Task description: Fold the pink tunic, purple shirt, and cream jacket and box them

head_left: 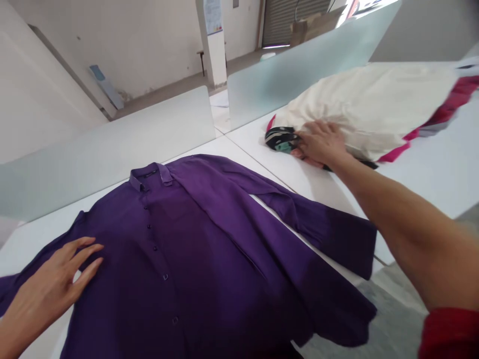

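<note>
A purple button-up shirt [209, 239] lies spread front side up, its collar toward the far side and one sleeve stretched out to the right. My left hand [56, 279] is over the shirt's left side near the other sleeve, fingers apart and holding nothing. On the right, my right hand [324, 142] rests at the near left edge of a pile of clothes, fingers stretched over it. A cream garment [374, 104] tops this pile. Beside the fingertips a dark patterned cloth [280, 138] pokes out from under it. My right thumb's contact is unclear.
Both lie on white tables [247, 149] joined by a seam. Low frosted panels [149, 129] line the far edge, with a gap between them. Beyond stand a white pillar [215, 55] and a roller shutter [292, 20]. Grey floor shows at lower right.
</note>
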A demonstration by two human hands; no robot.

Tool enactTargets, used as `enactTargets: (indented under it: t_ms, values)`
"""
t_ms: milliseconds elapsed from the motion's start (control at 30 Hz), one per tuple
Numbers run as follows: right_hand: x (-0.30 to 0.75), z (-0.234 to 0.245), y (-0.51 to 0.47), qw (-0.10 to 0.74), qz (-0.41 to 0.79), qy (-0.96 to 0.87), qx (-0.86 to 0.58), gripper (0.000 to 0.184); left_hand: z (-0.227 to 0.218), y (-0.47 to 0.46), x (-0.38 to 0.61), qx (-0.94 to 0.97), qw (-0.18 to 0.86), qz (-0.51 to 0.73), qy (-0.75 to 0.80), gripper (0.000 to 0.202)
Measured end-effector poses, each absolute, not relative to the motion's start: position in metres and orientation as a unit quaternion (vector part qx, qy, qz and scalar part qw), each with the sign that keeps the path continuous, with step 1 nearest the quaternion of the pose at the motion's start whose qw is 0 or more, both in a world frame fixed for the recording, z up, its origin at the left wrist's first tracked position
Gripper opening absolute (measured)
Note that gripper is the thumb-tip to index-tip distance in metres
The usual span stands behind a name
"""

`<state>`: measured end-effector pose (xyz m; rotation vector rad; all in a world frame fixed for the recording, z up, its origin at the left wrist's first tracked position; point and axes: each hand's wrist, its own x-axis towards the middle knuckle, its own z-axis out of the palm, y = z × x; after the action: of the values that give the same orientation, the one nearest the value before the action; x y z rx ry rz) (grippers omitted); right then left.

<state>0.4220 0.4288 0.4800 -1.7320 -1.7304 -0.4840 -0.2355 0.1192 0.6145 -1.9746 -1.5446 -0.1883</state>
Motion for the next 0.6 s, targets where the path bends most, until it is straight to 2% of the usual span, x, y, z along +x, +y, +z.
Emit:
enactTargets:
  t_ms: [233, 400, 467, 600]
  values:
    - [0.464, 0.470, 0.423, 0.292, -0.153, -0.595, -0.733, 0.055, 0.609, 0.166, -0.171, -0.779, 0.321, -0.052, -0.536, 0.040]
    - [0.434, 0.482, 0.390, 0.338, -0.084, -0.596, -0.723, 0.044, 0.592, 0.191, -0.103, -0.848, 0.323, -0.029, -0.419, 0.035]
    - [0.419, 0.477, 0.366, 0.347, 0.002, -0.637, -0.688, 0.035, 0.587, 0.196, -0.073, -0.867, 0.323, -0.015, -0.378, 0.031]
    - [0.398, 0.463, 0.310, 0.329, 0.262, -0.719, -0.553, 0.067, 0.577, 0.207, -0.021, -0.902, 0.303, -0.002, -0.309, 0.027]
